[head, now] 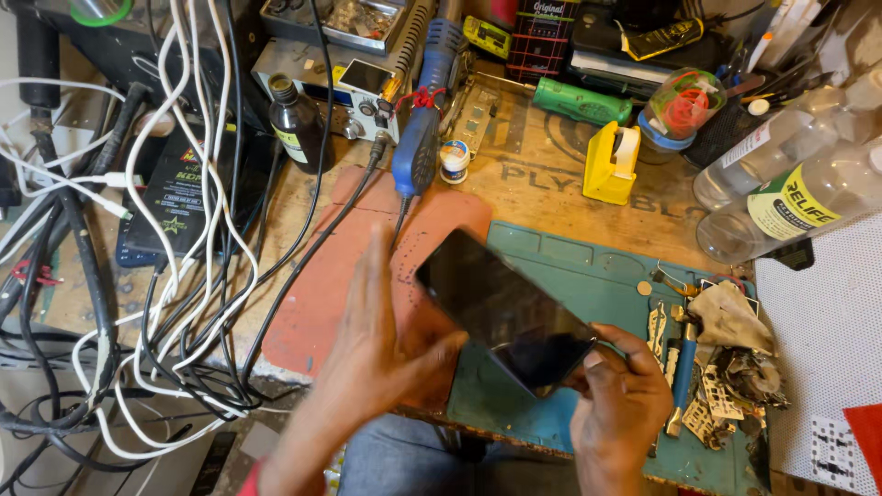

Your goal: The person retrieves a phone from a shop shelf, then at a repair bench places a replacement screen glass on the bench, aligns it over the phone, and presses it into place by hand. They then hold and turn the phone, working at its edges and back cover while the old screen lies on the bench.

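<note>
Right hand [623, 395] pinching dark phone [505, 310], left hand [381, 344] open beside it, green mat [588, 266] beneath

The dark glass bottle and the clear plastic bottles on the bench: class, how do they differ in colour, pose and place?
The dark glass bottle is brown and opaque-looking; the clear plastic bottles are see-through with light labels. The dark bottle stands upright; the clear ones lie tilted on their sides. The dark bottle is at the back left beside the white cables; the clear ones are at the right edge. Both kinds carry labels.

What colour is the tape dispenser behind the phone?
Yellow tape dispenser, seen clearly in the head view.
</note>
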